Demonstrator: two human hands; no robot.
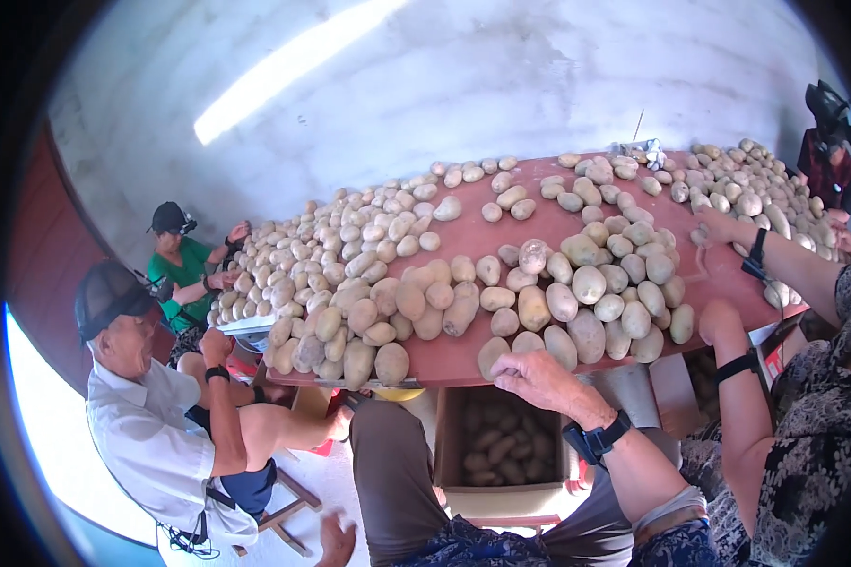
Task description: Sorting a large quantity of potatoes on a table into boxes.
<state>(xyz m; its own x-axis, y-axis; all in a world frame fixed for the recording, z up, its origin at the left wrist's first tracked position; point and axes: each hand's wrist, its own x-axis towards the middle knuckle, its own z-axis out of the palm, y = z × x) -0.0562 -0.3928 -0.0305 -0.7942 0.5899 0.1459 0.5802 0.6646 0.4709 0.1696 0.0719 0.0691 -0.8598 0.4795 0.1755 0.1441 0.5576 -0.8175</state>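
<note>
My right hand [539,380], with a black watch on its wrist, rests fingers apart on the near edge of the reddish table [463,248]. Its fingertips touch pale potatoes [494,356] at the front of a heap [586,283]; nothing is gripped. Low at the bottom left, my left hand [336,539] hangs beside my brown-trousered knee [388,472], fingers spread and holding nothing. Below the table edge, between my knees, stands an open cardboard box [449,444] with potatoes inside.
Potatoes cover most of the table in several heaps [350,255]. A person in dark floral clothing on my right has both hands [719,321] on the potatoes. A person in a white shirt [151,425] and one in green [184,265] sit at the left end; another stands far right [827,161].
</note>
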